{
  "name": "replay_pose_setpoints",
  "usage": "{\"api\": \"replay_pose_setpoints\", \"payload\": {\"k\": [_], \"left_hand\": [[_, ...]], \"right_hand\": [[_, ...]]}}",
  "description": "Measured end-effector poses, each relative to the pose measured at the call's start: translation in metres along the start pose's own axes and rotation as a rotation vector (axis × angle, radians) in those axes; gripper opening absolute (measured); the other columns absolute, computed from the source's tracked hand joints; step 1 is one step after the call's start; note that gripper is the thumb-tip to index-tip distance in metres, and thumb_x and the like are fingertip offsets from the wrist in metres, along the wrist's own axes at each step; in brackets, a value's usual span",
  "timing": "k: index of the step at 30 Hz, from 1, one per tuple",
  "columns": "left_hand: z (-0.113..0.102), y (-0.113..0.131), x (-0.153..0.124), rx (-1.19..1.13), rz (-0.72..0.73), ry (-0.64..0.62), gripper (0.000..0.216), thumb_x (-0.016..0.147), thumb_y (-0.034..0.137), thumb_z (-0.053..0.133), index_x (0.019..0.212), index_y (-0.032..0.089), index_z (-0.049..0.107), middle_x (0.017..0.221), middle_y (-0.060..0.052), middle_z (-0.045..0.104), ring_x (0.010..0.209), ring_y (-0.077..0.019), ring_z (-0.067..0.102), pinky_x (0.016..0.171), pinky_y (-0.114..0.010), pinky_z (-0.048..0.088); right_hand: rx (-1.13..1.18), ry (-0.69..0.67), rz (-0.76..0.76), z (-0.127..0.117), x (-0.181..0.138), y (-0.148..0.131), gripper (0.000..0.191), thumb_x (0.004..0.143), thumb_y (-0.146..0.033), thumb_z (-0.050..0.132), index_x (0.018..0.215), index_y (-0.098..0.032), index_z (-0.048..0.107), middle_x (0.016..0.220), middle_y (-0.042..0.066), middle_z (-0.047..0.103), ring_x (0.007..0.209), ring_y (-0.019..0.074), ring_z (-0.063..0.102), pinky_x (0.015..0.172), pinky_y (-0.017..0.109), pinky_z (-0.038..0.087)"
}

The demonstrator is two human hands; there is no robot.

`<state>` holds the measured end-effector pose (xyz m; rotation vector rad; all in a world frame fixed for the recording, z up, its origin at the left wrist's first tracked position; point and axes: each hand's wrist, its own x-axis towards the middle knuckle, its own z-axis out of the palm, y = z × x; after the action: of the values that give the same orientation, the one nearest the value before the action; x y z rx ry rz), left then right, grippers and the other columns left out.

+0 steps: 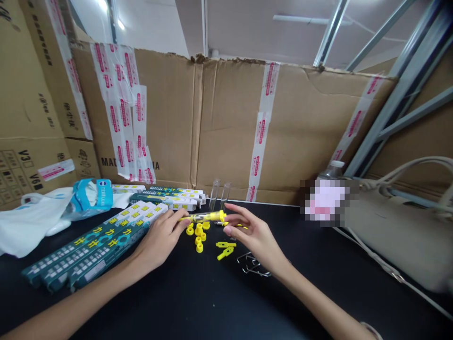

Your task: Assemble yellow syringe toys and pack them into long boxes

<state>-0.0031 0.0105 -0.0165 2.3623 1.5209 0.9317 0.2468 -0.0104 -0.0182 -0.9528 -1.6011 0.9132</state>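
A tubular spring scale (207,217), a clear tube with yellow ends, lies level above the black table. My left hand (163,236) pinches its left end between thumb and fingers. At its yellow right cap, my right hand (253,233) has its fingertips closed around the end; the exact contact is partly hidden. Below the tube are several yellow caps (199,238) and two flat yellow pieces (225,254). Bent metal hooks (253,265) lie under my right wrist, with a small spring (232,238) near the fingers. Two clear tubes (224,194) stand upright behind.
Long green-and-white boxes (95,245) lie at left, with more boxes (170,197) behind. A blue tissue pack (90,198) and a white bag (31,217) sit far left. At right are a bottle (332,171) and a beige handbag (392,231). Cardboard (170,123) walls the back.
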Motion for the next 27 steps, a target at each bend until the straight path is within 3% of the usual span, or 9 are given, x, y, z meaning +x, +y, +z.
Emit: {"api": "replay_pose_setpoints", "payload": {"k": [4, 7, 13, 18, 21, 23, 25, 27], "left_hand": [[0.001, -0.006, 0.001, 0.020, 0.015, 0.030, 0.029, 0.100, 0.041, 0.035, 0.100, 0.026, 0.059, 0.097, -0.004, 0.063, 0.094, -0.0260, 0.059, 0.085, -0.041, 0.045], [0.003, -0.008, 0.001, 0.039, 0.026, 0.036, 0.028, 0.100, 0.041, 0.036, 0.099, 0.026, 0.060, 0.094, -0.004, 0.063, 0.092, -0.0263, 0.059, 0.084, -0.041, 0.045], [0.002, -0.002, -0.001, 0.074, 0.052, 0.019, 0.028, 0.099, 0.040, 0.036, 0.095, 0.025, 0.060, 0.087, -0.003, 0.060, 0.087, -0.0263, 0.058, 0.080, -0.038, 0.044], [0.001, -0.001, 0.000, 0.105, 0.052, -0.001, 0.029, 0.100, 0.040, 0.036, 0.094, 0.024, 0.060, 0.085, -0.004, 0.058, 0.087, -0.0269, 0.058, 0.079, -0.038, 0.043], [0.000, -0.001, 0.000, 0.123, 0.047, -0.004, 0.030, 0.099, 0.041, 0.036, 0.095, 0.024, 0.060, 0.084, -0.004, 0.057, 0.087, -0.0273, 0.058, 0.079, -0.038, 0.043], [0.000, 0.000, 0.000, 0.136, 0.037, -0.009, 0.030, 0.099, 0.041, 0.036, 0.095, 0.024, 0.060, 0.084, -0.004, 0.058, 0.088, -0.0276, 0.059, 0.080, -0.038, 0.044], [-0.002, 0.001, 0.000, 0.148, 0.024, -0.015, 0.030, 0.099, 0.042, 0.036, 0.096, 0.024, 0.061, 0.085, -0.004, 0.059, 0.089, -0.0278, 0.059, 0.080, -0.038, 0.044], [-0.003, 0.002, -0.001, 0.159, 0.007, -0.019, 0.030, 0.099, 0.043, 0.037, 0.097, 0.025, 0.061, 0.085, -0.004, 0.059, 0.089, -0.0281, 0.060, 0.079, -0.038, 0.044]], "right_hand": [[-0.553, 0.000, -0.166, 0.008, -0.002, 0.003, 0.015, 0.087, -0.028, 0.069, 0.101, -0.024, 0.071, 0.084, 0.003, 0.071, 0.081, 0.0214, 0.066, 0.078, 0.037, 0.055], [-0.730, -0.047, -0.214, 0.021, 0.000, 0.006, 0.014, 0.088, -0.023, 0.069, 0.102, -0.022, 0.072, 0.082, 0.003, 0.070, 0.083, 0.0229, 0.066, 0.080, 0.038, 0.053], [-0.762, -0.080, -0.189, 0.038, 0.001, 0.010, 0.019, 0.085, -0.026, 0.072, 0.103, -0.022, 0.075, 0.083, 0.005, 0.070, 0.080, 0.0232, 0.066, 0.080, 0.037, 0.051], [-0.715, -0.082, -0.175, 0.038, 0.000, 0.011, 0.014, 0.082, -0.030, 0.076, 0.091, -0.019, 0.074, 0.084, 0.006, 0.071, 0.082, 0.0237, 0.066, 0.079, 0.037, 0.050], [-0.652, -0.060, -0.152, 0.035, -0.001, 0.012, 0.007, 0.080, -0.022, 0.077, 0.081, -0.018, 0.071, 0.084, 0.005, 0.073, 0.081, 0.0226, 0.067, 0.078, 0.035, 0.051], [-0.598, -0.023, -0.121, 0.029, -0.001, 0.012, 0.005, 0.081, -0.019, 0.073, 0.086, -0.018, 0.071, 0.081, 0.004, 0.074, 0.073, 0.0203, 0.068, 0.071, 0.032, 0.053], [-0.543, 0.040, -0.093, 0.019, -0.002, 0.009, 0.015, 0.086, -0.021, 0.066, 0.100, -0.018, 0.071, 0.084, 0.005, 0.075, 0.070, 0.0190, 0.069, 0.067, 0.031, 0.055], [-0.473, 0.111, -0.076, 0.007, -0.002, 0.005, 0.024, 0.091, -0.026, 0.059, 0.112, -0.019, 0.069, 0.095, 0.007, 0.077, 0.079, 0.0200, 0.071, 0.074, 0.033, 0.057]]}}
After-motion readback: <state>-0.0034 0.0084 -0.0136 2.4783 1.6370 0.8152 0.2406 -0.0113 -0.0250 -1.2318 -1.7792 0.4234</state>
